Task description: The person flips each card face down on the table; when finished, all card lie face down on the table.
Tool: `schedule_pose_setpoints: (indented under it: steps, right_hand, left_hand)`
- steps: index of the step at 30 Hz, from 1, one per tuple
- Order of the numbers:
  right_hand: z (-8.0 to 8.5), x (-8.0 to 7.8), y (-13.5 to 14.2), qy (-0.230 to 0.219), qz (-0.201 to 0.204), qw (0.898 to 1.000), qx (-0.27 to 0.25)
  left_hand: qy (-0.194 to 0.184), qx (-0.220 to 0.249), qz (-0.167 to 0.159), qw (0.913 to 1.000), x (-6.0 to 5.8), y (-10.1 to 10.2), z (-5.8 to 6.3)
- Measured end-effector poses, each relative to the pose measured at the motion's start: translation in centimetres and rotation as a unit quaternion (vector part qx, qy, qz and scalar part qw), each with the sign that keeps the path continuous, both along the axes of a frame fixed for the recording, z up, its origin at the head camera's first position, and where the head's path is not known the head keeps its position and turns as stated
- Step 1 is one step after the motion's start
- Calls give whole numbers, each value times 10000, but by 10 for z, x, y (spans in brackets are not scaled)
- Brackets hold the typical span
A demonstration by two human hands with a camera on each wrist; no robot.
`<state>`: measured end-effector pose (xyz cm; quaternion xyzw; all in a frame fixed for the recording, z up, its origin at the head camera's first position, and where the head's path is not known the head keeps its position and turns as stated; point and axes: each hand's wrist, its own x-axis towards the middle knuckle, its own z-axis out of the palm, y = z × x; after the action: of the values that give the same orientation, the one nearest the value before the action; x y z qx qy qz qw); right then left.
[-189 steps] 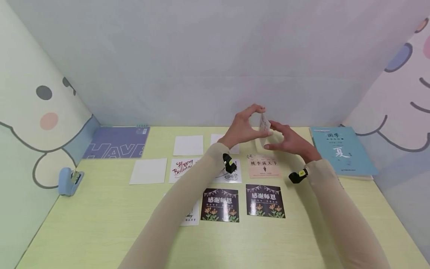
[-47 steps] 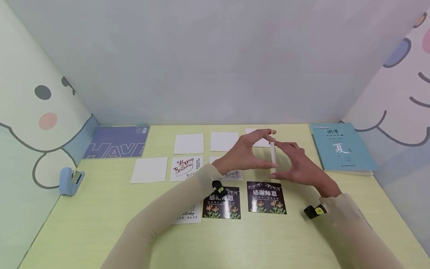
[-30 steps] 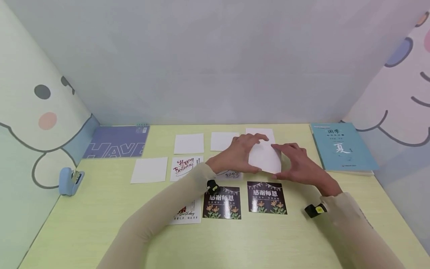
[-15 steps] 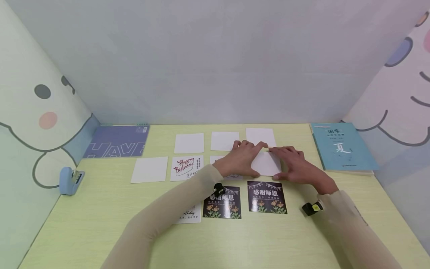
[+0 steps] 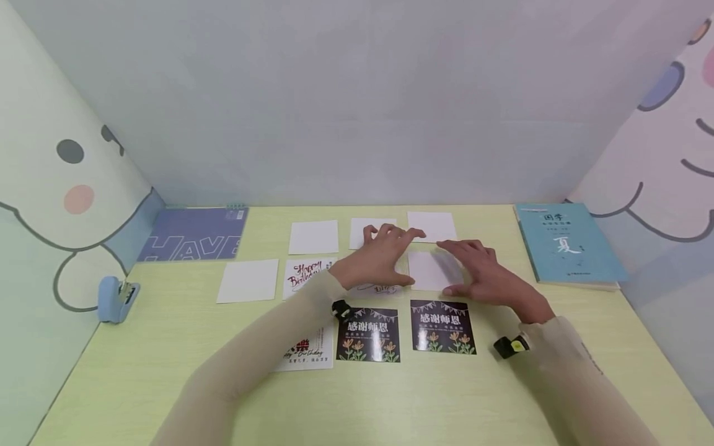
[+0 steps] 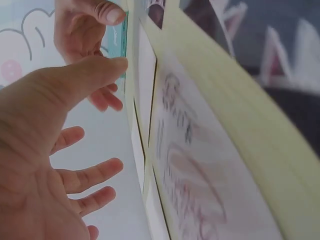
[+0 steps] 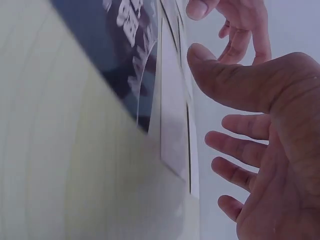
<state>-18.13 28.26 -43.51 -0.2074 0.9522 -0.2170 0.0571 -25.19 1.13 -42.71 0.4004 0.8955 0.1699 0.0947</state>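
A square card (image 5: 432, 271) lies flat, white side up, between my two hands. My left hand (image 5: 376, 257) hovers at the card's left, fingers spread, over a "Happy Birthday" card (image 5: 385, 289) that it partly covers. On the other side is my right hand (image 5: 485, 275), its thumb and fingers apart near the white card's right edge. Neither hand holds anything; in the wrist views the left palm (image 6: 30, 130) and right palm (image 7: 285, 165) show with relaxed fingers. Just in front lie two dark flower cards (image 5: 443, 327) (image 5: 368, 335) with white Chinese lettering.
White cards (image 5: 431, 226) (image 5: 313, 237) line the back, with another blank card (image 5: 248, 281) at left. A birthday card (image 5: 315, 350) is partly under the left sleeve. A blue stapler (image 5: 114, 300), purple notebook (image 5: 195, 235) and blue book (image 5: 569, 244) stand at the sides.
The pink printed card seen earlier in the middle row's right spot has given way to a white face. Both hands held a card upright, lowered it white side up, then let go; the left moved left.
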Motion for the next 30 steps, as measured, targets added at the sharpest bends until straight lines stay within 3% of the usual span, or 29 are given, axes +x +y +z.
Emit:
schedule_pose_setpoints:
  steps: [7, 15, 30]
  right_hand:
    - [1, -4, -23, 118, 206, 9997, -33]
    - [-3, -11, -55, 99, 393, 9989, -221]
    - [6, -22, -96, -355, 402, 9986, 17]
  left_hand:
    - [-6, -90, 289, 9995, 2, -48, 5]
    - [-72, -124, 417, 9990, 11, -88, -3]
    - [-660, -22, 596, 9960, 9, -100, -12]
